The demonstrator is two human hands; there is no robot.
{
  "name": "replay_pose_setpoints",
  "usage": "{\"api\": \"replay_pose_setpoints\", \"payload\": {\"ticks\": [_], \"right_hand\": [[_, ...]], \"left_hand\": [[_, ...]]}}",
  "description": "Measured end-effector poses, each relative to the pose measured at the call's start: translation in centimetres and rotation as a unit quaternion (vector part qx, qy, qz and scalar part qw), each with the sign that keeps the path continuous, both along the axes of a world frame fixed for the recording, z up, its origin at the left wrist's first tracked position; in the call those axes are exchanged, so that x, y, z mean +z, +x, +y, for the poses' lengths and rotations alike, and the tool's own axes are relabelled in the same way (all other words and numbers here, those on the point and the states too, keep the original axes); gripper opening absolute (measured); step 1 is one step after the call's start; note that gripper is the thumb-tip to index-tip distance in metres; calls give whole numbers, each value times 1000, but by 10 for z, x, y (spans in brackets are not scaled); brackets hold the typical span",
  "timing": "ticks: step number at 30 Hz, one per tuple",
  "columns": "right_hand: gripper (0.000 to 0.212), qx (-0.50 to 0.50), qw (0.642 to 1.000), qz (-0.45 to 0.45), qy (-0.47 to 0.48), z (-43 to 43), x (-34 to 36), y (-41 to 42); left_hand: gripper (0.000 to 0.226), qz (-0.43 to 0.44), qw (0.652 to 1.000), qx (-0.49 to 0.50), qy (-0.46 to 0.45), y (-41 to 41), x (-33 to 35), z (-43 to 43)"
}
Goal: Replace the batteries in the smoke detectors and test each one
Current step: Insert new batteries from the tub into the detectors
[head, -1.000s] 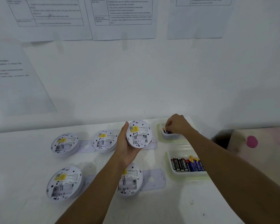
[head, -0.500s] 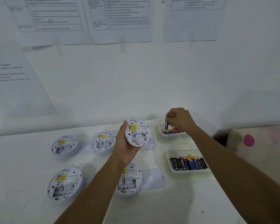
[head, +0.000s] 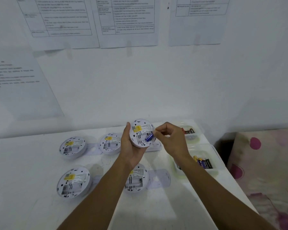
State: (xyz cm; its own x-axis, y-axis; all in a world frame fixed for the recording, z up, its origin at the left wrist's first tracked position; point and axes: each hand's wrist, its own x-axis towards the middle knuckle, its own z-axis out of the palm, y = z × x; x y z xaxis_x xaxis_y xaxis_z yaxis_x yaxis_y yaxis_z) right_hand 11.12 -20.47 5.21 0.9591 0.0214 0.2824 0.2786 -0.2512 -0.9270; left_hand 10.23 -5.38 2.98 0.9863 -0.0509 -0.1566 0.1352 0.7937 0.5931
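My left hand (head: 130,147) holds a white round smoke detector (head: 142,132) above the table, its back with the yellow label and battery bay facing me. My right hand (head: 170,140) pinches a blue battery (head: 149,136) and presses it against the bay's right side. Several other detectors lie back-up on the white table: one at far left (head: 72,146), one at far middle (head: 110,143), one at near left (head: 73,181), one at near middle (head: 135,179) partly under my left forearm.
A far clear tray (head: 192,137) holds dark batteries (head: 189,131). A nearer tray (head: 211,170) holds blue and black batteries (head: 203,162). White mounting plates (head: 160,179) lie beside the detectors. Printed sheets hang on the wall. A pink-dotted cloth (head: 263,163) lies off the table's right edge.
My right hand lifted a blue battery out of the far tray and carried it left to the held detector. The left hand kept the detector raised, tilting it slightly.
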Motion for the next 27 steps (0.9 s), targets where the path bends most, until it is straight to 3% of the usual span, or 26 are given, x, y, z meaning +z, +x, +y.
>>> {"api": "replay_pose_setpoints", "payload": {"ticks": [4, 9, 13, 17, 19, 22, 25, 27], "right_hand": [[7, -17, 999, -21, -21, 5, -1, -10], [10, -52, 984, -112, -125, 19, -21, -30], [20, -66, 932, -245, -257, 20, -31, -40], [55, -1, 883, -304, -358, 5, -35, -39], [58, 50, 901, -265, -340, -6, -30, -27], [40, 130, 949, -163, -238, -24, -10, -2], [30, 70, 973, -52, -214, -46, 5, 37], [28, 42, 966, 9, -254, -62, 9, 65]], "left_hand": [[54, 9, 1000, 3, -1, -9, 3, 3], [66, 23, 1000, 5, 4, -19, 7, 2], [64, 26, 1000, 18, 2, -22, 6, 4], [64, 30, 999, 24, -7, -18, 2, 8], [66, 27, 1000, 9, -7, -16, 1, 8], [65, 25, 1000, -17, -1, -12, 1, 6], [58, 21, 1000, -17, -7, -3, 0, 4], [56, 19, 1000, -17, -5, 3, -1, 4]]}}
